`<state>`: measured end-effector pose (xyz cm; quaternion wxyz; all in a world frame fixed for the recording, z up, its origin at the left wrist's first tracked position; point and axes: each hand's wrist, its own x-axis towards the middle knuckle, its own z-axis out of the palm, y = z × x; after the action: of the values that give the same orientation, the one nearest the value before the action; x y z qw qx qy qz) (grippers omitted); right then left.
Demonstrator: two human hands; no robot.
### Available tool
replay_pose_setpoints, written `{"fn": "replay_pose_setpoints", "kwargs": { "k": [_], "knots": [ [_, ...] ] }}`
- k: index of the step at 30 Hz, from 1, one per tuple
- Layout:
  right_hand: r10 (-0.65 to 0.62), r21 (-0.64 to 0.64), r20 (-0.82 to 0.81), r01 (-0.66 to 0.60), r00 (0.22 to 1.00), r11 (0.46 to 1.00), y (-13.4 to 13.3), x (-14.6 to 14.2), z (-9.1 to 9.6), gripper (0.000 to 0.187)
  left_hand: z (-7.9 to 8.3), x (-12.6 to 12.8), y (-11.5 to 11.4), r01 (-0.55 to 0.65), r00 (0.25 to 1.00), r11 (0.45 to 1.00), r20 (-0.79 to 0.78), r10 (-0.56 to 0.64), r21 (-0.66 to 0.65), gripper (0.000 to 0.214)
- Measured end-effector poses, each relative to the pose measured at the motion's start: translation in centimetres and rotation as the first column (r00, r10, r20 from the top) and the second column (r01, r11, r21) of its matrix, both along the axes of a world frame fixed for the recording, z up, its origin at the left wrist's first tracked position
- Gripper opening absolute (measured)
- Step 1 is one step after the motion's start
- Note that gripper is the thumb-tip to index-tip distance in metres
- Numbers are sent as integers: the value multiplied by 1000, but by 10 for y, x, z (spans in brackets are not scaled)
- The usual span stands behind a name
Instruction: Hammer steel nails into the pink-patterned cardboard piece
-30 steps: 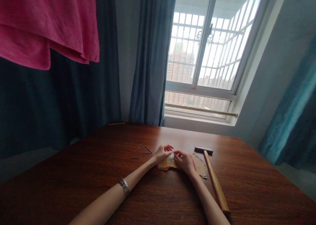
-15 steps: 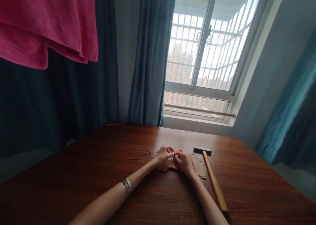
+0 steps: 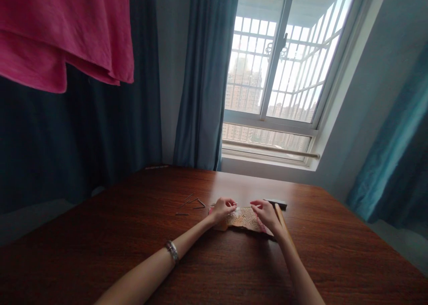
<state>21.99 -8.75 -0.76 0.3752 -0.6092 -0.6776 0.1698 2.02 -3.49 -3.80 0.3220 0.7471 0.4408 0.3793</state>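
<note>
- Low in the centre of the frame, a speckled board [image 3: 245, 216] lies on the brown table [image 3: 200, 262], with both hands over it.
- The left hand [image 3: 222, 209] is over the board's left end; its thumb and fingers bend toward each other. Something tiny may sit at the tips, but from here I cannot tell whether they grip it.
- The right hand [image 3: 266, 212] is over the board's right part, thumb and forefinger slightly parted, with nothing showing between them. There is a clear gap between the two hands.
- As for how far along things are, I judge the work to be midway: dark dots spread over most of the board's uncovered middle. Whether they are holes or print I cannot make out.
- What remains is hard to say, since the hands cover parts of both ends, where pinkish patches peek out.
- Left of the board, several dark nails [image 3: 201, 203] lie loose on the tabletop, apart from it and in neither hand.
- Right of centre, the hammer [image 3: 279, 213] lies flat, its handle partly behind the right forearm; nobody is striking anything.
- A pink cloth [image 3: 70, 37] hangs at the upper left, and a barred window [image 3: 274, 59] lights the upper right.
</note>
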Motion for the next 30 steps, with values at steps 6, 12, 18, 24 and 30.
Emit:
{"fn": "replay_pose_setpoints", "kwargs": {
  "k": [6,12,18,24,30],
  "knots": [
    [-453,38,514,508,729,861,-48,47,2,36,-9,0,5,9,1000,1000,25,-10,27,23],
    [-409,-67,666,596,624,800,-78,47,-11,33,-8,0,3,2,1000,1000,15,-2,3,23],
    [-347,-135,678,573,648,808,-75,45,-17,34,-5,0,1,9,1000,1000,17,-9,8,24],
    [-335,-195,596,536,730,822,-73,56,-23,41,-6,0,1,7,1000,1000,12,-7,21,22],
    [-388,-227,175,420,905,879,-62,70,-21,33,-7,-1,2,37,999,998,1,-37,46,22]
  ]
}}
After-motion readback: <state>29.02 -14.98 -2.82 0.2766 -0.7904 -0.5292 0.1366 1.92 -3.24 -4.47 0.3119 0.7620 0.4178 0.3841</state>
